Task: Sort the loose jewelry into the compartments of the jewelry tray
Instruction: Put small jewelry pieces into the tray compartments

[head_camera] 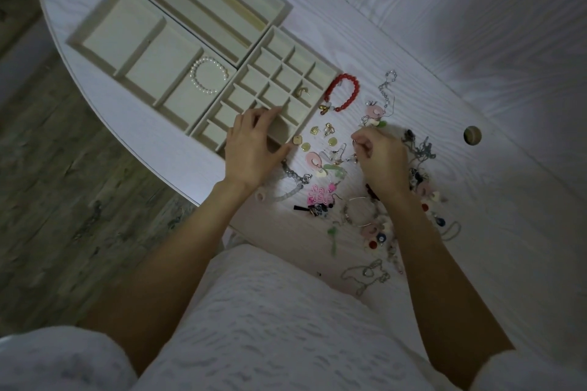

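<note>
Sorting is barely begun: the left hand [254,149] is resting spread on the beige many-celled jewelry tray [287,73], while the right hand [381,159] is pinching a small, unidentifiable piece from the loose jewelry pile [320,195] at frame centre, next needing a free cell.

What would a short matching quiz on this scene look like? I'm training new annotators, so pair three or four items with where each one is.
Items:
1. pearl bracelet
2. gold earring
3. red bracelet
4. left hand

Places:
A. on the table, just right of the grid tray
B. in a large compartment of the left tray
C. resting on the grid tray's near corner
D. in a small cell of the grid tray

Pairs: 1-B, 2-D, 3-A, 4-C
</note>
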The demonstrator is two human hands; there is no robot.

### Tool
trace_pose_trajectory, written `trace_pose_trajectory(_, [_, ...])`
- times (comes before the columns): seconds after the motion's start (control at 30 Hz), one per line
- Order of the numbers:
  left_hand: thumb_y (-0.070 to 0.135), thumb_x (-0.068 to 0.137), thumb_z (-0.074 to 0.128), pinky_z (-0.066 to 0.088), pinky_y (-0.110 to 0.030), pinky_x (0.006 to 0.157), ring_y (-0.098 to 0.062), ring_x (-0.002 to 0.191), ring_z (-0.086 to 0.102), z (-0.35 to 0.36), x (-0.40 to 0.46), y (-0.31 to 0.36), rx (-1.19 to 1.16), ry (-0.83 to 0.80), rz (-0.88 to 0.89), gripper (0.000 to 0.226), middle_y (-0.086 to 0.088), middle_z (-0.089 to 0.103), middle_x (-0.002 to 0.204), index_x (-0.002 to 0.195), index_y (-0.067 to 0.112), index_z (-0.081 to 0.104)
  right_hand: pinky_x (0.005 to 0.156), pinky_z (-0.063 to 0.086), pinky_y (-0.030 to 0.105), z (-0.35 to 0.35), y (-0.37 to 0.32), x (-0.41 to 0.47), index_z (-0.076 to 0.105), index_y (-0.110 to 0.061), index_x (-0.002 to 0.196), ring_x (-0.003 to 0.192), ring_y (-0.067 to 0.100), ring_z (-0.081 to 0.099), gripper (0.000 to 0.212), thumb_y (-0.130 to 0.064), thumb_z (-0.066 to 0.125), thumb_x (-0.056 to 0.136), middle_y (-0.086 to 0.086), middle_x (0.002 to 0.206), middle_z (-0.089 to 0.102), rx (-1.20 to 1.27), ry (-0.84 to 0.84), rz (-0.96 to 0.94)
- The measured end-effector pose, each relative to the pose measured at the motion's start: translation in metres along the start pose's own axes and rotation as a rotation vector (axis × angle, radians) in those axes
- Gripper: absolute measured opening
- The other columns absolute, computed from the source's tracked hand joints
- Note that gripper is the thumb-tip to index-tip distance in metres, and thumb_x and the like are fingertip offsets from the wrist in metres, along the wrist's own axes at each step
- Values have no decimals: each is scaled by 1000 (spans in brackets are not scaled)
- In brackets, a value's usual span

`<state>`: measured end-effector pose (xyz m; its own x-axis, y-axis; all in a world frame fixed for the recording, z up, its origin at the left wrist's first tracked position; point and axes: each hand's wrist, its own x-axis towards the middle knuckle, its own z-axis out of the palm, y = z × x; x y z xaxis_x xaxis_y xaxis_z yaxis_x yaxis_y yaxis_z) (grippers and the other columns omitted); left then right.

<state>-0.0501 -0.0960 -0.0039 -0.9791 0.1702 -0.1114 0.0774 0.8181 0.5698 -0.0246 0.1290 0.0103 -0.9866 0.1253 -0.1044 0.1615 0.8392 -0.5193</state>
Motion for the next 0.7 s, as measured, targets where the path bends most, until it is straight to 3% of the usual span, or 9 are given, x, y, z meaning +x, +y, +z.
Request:
trace_pose_trajectory(0.1, [38, 80, 72, 42, -43, 89, -31, 109, 49, -1, 0, 1, 10, -7, 1, 63, -14, 55, 118, 134, 13, 51, 73, 49, 14, -11, -23, 7, 67, -6, 105, 79, 10, 60, 20, -2, 62, 86, -1, 89, 65, 194, 81, 4])
trace_pose_trajectory(0.17, [38, 79, 72, 42, -44, 88, -32, 109, 50, -3, 1, 2, 19, -5, 4, 63, -14, 55, 118, 133, 12, 52, 75, 48, 12, -13, -39, 22, 66, -5, 108, 81, 8, 59, 22, -3, 64, 86, -5, 91, 62, 247, 94, -26])
trace_pose_trajectory(0.27, [43, 79, 70, 43, -44, 87, -32, 108, 50, -3, 2, 1, 31, -5, 0, 62, -14, 56, 117, 132, 12, 54, 75, 51, 17, -3, -57, 52, 68, -5, 104, 81, 11, 62, 19, -6, 65, 85, 1, 92, 67, 235, 35, -108])
trace_pose_trajectory(0.43, [62, 78, 42, 42, -41, 86, -31, 108, 50, -3, 2, 2, 19, 11, -8, 70, -11, 57, 115, 130, 16, 56, 74, 53, 28, 21, -68, 78, 69, -9, 98, 79, 16, 63, 15, -9, 68, 83, 6, 89, 69, 46, -55, -176])
trace_pose_trajectory(0.7, [43, 78, 72, 44, -40, 90, -30, 111, 49, -4, 3, 1, -3, -17, -15, 63, -12, 56, 118, 132, 14, 53, 65, 51, 26, 30, -78, 81, 72, -17, 92, 77, 16, 66, 12, -21, 73, 81, 0, 85, 73, -69, 5, -21])
